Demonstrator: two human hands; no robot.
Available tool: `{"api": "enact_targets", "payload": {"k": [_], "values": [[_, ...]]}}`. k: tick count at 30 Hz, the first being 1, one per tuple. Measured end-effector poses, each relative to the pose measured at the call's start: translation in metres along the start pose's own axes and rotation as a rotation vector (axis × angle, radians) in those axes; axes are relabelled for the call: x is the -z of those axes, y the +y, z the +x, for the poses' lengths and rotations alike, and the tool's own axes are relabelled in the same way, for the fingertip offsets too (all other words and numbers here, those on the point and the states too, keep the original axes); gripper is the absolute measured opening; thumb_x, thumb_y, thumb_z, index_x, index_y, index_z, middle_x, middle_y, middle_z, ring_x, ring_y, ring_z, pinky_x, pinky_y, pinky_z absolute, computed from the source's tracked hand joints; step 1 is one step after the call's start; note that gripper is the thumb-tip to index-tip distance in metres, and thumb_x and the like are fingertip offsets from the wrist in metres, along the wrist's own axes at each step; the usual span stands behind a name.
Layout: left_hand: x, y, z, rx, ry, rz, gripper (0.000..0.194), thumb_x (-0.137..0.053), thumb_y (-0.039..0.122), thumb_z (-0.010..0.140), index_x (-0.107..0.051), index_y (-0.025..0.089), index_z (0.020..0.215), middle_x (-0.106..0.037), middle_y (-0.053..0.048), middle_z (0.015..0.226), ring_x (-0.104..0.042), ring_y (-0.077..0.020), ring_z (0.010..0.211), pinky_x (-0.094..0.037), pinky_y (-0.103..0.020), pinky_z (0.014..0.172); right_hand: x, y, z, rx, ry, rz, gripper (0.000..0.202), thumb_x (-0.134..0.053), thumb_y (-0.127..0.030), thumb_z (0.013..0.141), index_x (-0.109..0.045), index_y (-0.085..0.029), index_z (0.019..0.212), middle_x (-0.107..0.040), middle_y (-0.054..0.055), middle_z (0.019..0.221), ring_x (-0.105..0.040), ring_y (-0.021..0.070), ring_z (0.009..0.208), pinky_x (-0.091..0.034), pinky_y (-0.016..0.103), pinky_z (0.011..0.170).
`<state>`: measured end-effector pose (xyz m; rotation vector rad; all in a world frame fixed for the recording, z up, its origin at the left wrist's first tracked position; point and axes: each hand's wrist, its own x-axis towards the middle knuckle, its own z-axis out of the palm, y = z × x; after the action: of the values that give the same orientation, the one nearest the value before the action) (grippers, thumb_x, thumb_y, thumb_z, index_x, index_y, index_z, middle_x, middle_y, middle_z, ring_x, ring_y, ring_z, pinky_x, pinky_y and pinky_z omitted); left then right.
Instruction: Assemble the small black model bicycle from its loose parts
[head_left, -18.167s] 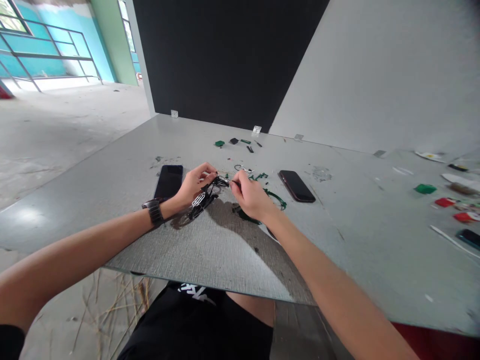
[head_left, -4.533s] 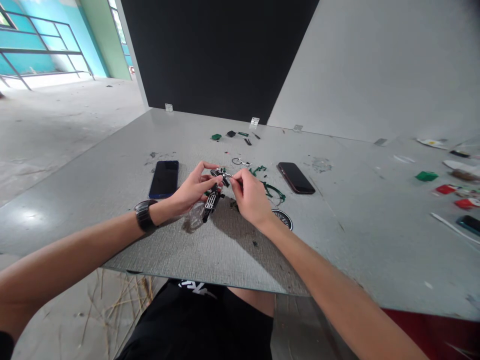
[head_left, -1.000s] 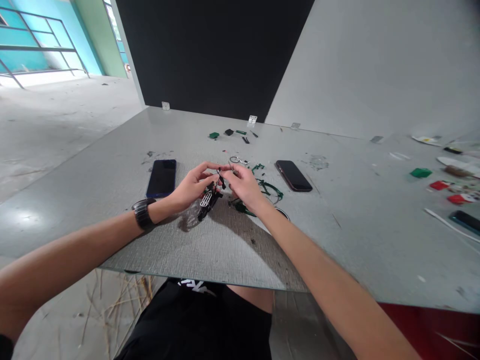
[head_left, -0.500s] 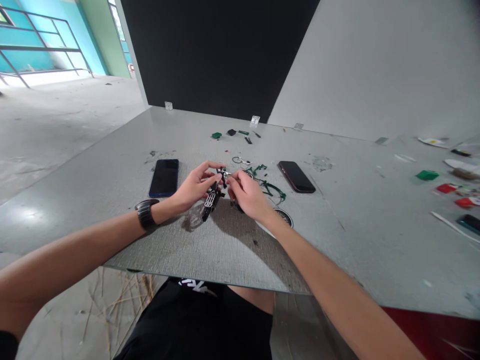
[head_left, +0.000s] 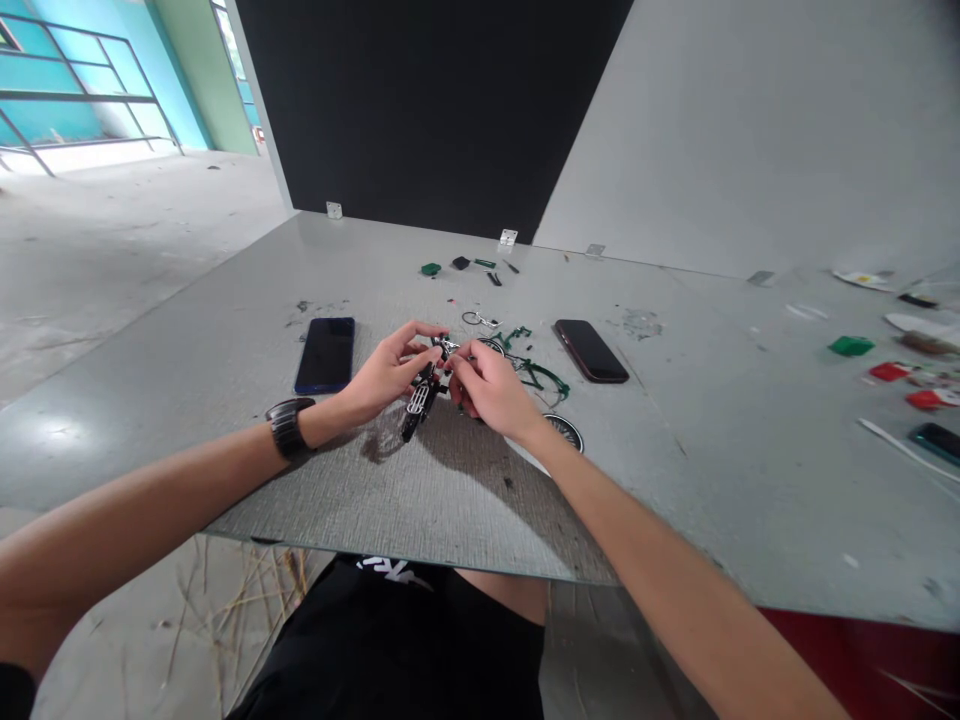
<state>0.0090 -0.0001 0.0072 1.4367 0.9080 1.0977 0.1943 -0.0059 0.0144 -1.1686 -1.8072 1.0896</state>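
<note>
A small black and silver model bicycle [head_left: 420,402] is tilted above the near middle of the table, its rear rack and a wheel toward me. My left hand [head_left: 394,365] is closed around its upper part, thumb on top. My right hand [head_left: 487,385] has its fingers pinched together against the bicycle's right side; whatever lies between those fingertips is too small or hidden to make out. Just beyond the right hand lie green model bicycle frame parts [head_left: 546,376], and a loose spoked wheel [head_left: 564,432] sits by the right wrist.
A phone [head_left: 325,355] lies left of my hands, another phone [head_left: 591,350] to the right. Farther back are a silver bicycle part [head_left: 480,319], a green piece [head_left: 430,269] and a black piece [head_left: 460,263]. Several items, including a green block [head_left: 850,346], lie far right. A black panel [head_left: 435,120] stands behind.
The fingers of my right hand have shifted slightly left, closer against the model bicycle. My left hand keeps its hold. The whole view has moved very slightly.
</note>
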Motion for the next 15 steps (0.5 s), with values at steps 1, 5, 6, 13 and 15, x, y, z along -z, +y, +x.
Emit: {"api": "enact_targets", "payload": {"k": [1,5,6,13,15], "values": [[0.0000,0.0002,0.0000,-0.004,-0.002,0.004,0.030,-0.066,0.033,0.094,-0.063,0.022,0.122,-0.068,-0.003,0.088,-0.055,-0.0063,0.057,-0.033,-0.015,0.044,-0.0001,-0.0010,0.0002,-0.017,-0.005,0.025,0.020,-0.047,-0.037,0.102,-0.048,-0.024,0.086,-0.061,-0.003,0.061,-0.047,0.0098,0.040,-0.034,0.026,0.043],[-0.0003,-0.0002,0.0005,-0.013,-0.006,0.015,0.031,-0.065,0.033,0.094,-0.062,0.021,0.123,-0.068,-0.003,0.087,-0.058,-0.0081,0.061,-0.035,-0.015,0.045,-0.0003,-0.0047,0.0007,-0.062,0.002,0.081,0.020,-0.052,-0.038,0.100,-0.048,-0.024,0.087,-0.064,-0.002,0.062,-0.047,0.0086,0.038,-0.031,0.024,0.037],[-0.0003,-0.0006,0.0007,-0.014,-0.007,0.016,0.031,-0.065,0.033,0.094,-0.062,0.022,0.123,-0.067,-0.003,0.087,-0.058,-0.0083,0.061,-0.037,-0.016,0.046,-0.0005,-0.0053,0.0007,-0.067,0.007,0.084,0.019,-0.052,-0.038,0.100,-0.048,-0.024,0.087,-0.065,-0.002,0.064,-0.048,0.0087,0.038,-0.031,0.024,0.037],[0.0003,-0.0019,-0.0001,-0.017,-0.017,0.037,0.034,-0.064,0.038,0.096,-0.061,0.023,0.126,-0.068,-0.004,0.089,-0.059,-0.0095,0.064,-0.036,-0.015,0.045,-0.0033,-0.0095,-0.0037,0.001,0.102,-0.079,0.020,-0.053,-0.036,0.099,-0.047,-0.024,0.084,-0.070,0.002,0.071,-0.053,0.0111,0.041,-0.036,0.028,0.043],[0.0005,-0.0016,-0.0004,-0.018,-0.017,0.063,0.034,-0.064,0.038,0.096,-0.062,0.024,0.126,-0.068,-0.004,0.091,-0.060,-0.0101,0.067,-0.037,-0.015,0.046,-0.0045,-0.0106,-0.0054,0.090,0.172,-0.256,0.019,-0.053,-0.032,0.098,-0.047,-0.024,0.082,-0.068,0.002,0.069,-0.055,0.0130,0.047,-0.037,0.030,0.051]]}}
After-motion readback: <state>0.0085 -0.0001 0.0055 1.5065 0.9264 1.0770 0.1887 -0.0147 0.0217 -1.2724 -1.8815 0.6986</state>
